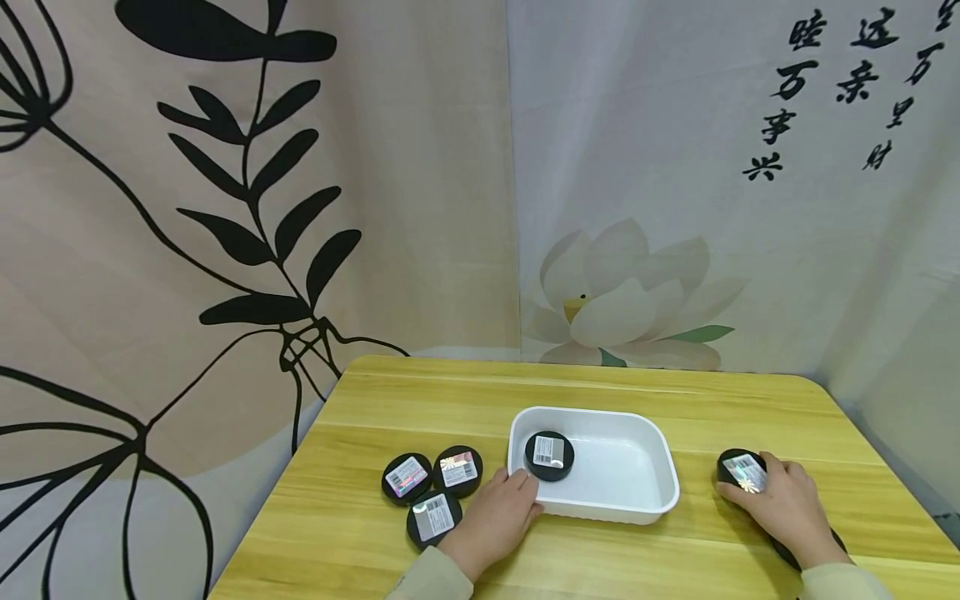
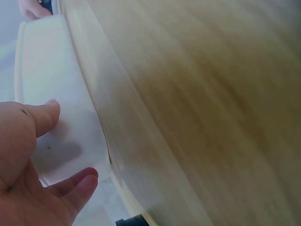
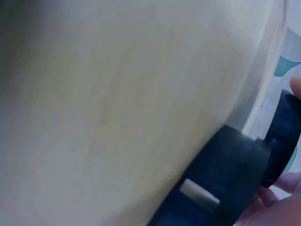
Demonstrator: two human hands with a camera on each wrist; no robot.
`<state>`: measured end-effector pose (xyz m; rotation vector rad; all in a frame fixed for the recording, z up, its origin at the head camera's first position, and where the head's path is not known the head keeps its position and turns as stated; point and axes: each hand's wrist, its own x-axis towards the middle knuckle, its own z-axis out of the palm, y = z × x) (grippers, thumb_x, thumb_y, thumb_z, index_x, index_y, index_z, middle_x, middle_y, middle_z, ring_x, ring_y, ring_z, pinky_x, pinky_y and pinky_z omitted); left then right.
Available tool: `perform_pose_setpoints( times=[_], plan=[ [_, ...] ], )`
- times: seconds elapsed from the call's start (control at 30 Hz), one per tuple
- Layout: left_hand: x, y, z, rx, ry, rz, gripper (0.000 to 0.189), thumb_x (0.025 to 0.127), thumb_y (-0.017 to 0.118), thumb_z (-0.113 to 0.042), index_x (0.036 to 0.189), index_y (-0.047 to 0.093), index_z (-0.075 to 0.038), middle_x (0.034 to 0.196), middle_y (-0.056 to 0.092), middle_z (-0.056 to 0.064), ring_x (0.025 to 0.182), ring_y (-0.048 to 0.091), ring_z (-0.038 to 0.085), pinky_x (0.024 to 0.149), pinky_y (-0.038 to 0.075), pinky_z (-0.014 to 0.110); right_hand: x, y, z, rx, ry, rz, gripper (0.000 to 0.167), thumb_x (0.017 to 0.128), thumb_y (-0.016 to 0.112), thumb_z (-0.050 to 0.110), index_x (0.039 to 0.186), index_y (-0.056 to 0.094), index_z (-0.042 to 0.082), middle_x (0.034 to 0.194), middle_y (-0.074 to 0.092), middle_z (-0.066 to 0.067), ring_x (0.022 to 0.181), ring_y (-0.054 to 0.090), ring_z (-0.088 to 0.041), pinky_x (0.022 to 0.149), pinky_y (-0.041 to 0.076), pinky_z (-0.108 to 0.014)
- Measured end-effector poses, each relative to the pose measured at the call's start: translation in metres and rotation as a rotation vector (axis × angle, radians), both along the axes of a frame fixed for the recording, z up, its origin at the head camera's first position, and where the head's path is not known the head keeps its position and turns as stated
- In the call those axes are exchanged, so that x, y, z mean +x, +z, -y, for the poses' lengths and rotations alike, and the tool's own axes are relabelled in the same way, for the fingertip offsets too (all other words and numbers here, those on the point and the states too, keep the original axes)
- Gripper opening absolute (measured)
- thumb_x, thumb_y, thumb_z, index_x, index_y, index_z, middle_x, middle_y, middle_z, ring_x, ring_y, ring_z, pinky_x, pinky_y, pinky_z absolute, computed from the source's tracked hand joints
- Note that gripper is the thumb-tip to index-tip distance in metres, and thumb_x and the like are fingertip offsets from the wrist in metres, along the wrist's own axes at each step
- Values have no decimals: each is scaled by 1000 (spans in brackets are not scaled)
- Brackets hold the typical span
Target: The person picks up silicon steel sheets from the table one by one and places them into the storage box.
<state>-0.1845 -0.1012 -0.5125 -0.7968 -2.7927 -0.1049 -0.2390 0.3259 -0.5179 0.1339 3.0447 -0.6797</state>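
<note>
Over a wooden table (image 1: 390, 392), parted left fingers (image 1: 519, 481) touch a white tray (image 1: 600, 512); right fingers (image 1: 776, 469) grip one black disc (image 1: 742, 469).

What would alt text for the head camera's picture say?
A person's left hand holds the near left corner of a white tray, while the right hand grips a labelled black disc to its right. Another disc lies inside, and three more discs to its left, on a wood-grain table.
</note>
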Motion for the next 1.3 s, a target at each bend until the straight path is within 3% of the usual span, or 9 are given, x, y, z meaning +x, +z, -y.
perform_pose_setpoints(
  times=[0.27,0.53,1.03,1.3],
  plan=[
    [-1,-2,0,-3,-2,-11,20,100,60,-35,96,56,-17,89,54,-5,81,49,15,75,44,26,1,3,2,-15,-7,9,112,84,68,65,143,28,-22,130,31,-50,113,36,-62,89,40,-71],
    [0,2,0,-13,4,7,19,100,60,-35,97,57,-16,90,55,-5,82,49,15,77,45,26,2,7,9,-17,-2,-30,111,83,70,64,142,30,-21,129,33,-49,113,37,-61,89,40,-71],
    [0,0,1,3,-6,-25,19,99,62,-34,96,58,-16,89,54,-4,80,49,15,74,44,26,2,21,25,-29,7,-71,110,84,71,62,146,28,-19,132,33,-47,115,40,-59,90,42,-70],
    [0,-1,0,-1,4,6,19,100,60,-35,97,57,-16,89,54,-4,82,49,15,77,45,27,3,24,28,-32,17,-91,110,83,72,61,146,29,-19,133,34,-46,115,39,-58,90,42,-69]
  ],
)
